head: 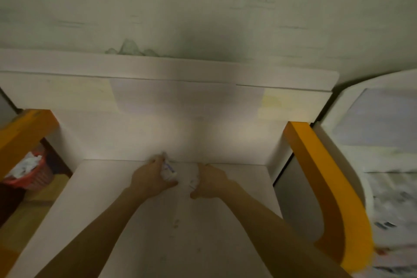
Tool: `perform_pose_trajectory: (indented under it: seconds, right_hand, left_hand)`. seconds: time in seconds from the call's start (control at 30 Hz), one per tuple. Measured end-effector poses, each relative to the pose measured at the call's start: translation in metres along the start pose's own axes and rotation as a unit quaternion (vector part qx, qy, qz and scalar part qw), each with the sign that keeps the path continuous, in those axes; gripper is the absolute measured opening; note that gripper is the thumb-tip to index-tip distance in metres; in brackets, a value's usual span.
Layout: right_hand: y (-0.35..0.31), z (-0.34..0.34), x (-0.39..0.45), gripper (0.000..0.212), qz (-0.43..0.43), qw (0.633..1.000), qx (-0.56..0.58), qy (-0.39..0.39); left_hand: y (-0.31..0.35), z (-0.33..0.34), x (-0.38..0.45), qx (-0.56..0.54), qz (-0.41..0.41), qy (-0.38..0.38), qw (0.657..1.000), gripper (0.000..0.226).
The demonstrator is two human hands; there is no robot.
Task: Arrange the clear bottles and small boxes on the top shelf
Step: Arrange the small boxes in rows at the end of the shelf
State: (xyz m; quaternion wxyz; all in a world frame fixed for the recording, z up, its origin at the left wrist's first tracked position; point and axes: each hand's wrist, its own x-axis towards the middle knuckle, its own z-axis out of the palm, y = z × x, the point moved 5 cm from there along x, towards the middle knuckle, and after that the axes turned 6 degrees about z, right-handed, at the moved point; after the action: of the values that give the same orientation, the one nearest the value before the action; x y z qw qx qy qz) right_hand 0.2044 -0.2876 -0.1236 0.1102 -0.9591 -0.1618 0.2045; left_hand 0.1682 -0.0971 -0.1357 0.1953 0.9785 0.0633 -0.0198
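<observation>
Head view, blurry: left hand (pixel 153 178) grips a small box (pixel 168 170) at frame centre on the white shelf (pixel 108 198); right hand (pixel 209 181) curled just beside it, contents unclear.

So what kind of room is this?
Probably a home room: a white shelf with orange trim, painted wallpaper, and a red basket on the floor.
</observation>
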Motion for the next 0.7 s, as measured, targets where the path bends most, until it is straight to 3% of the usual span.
perform_pose_trajectory:
  seconds: [0.2,0.4,0.53,0.7]
  right_hand:
    - [0.029,-0.066,-0.054,0.106,-0.036,0.992,0.042,0.117]
    - [0.08,-0.133,-0.131,0.092,-0.071,0.964,0.063,0.249]
    - [0.133,-0.165,-0.19,0.081,-0.083,0.935,0.089,0.333]
    - [0.214,-0.183,-0.252,0.089,-0.08,0.897,0.115,0.42]
  left_hand:
    - [0.065,-0.044,-0.024,-0.001,0.001,0.073,0.997,0.087]
    - [0.18,-0.08,-0.069,0.003,0.081,0.23,0.97,0.077]
    - [0.254,-0.086,-0.092,-0.006,0.116,0.259,0.959,0.078]
    - [0.35,-0.074,-0.115,0.0,0.179,0.261,0.948,0.085]
